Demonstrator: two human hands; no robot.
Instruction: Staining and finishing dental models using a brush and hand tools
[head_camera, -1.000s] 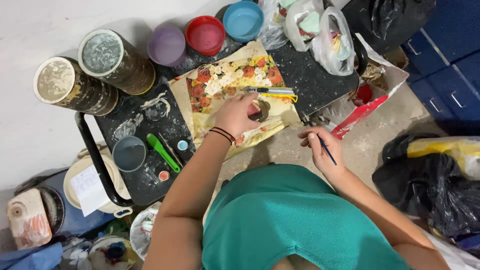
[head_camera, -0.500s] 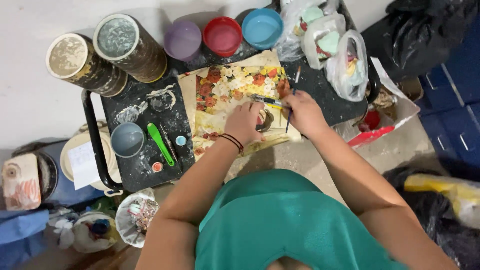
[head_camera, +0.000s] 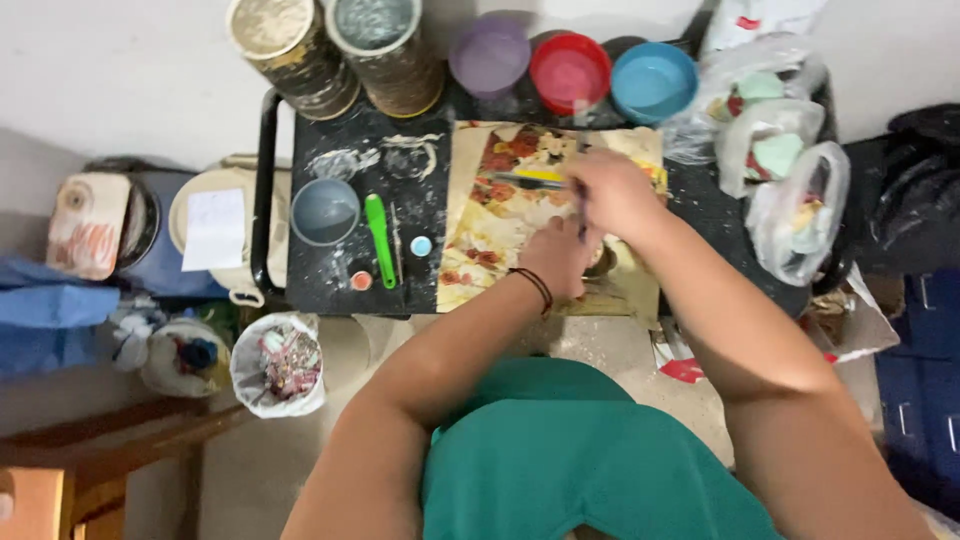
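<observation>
Two hands: both are kept over a flower-printed sheet spread on a black bench, seen from above.
Left hand: curled, fingers pressed down on the sheet's near edge beside a small round dish; nothing is seen grasped in it.
Right hand: clenched round a thin dark tool, possibly a brush or blade, since the tip is blurred; a yellow-handled tool lies on the sheet just beside it.
Doing it well: the sheet is best held flat and steady by the left hand while the thin tool is guided in short, light strokes, wrist kept low.
Bench: a grey cup, a green-handled tool, small round lids and white smears are set out on the left half.
Back row: two spattered tins, then purple, red and blue bowls.
Room: clear bags of pale pieces are hung at the right; pails, a bag of scraps and a bare concrete floor are seen around.
</observation>
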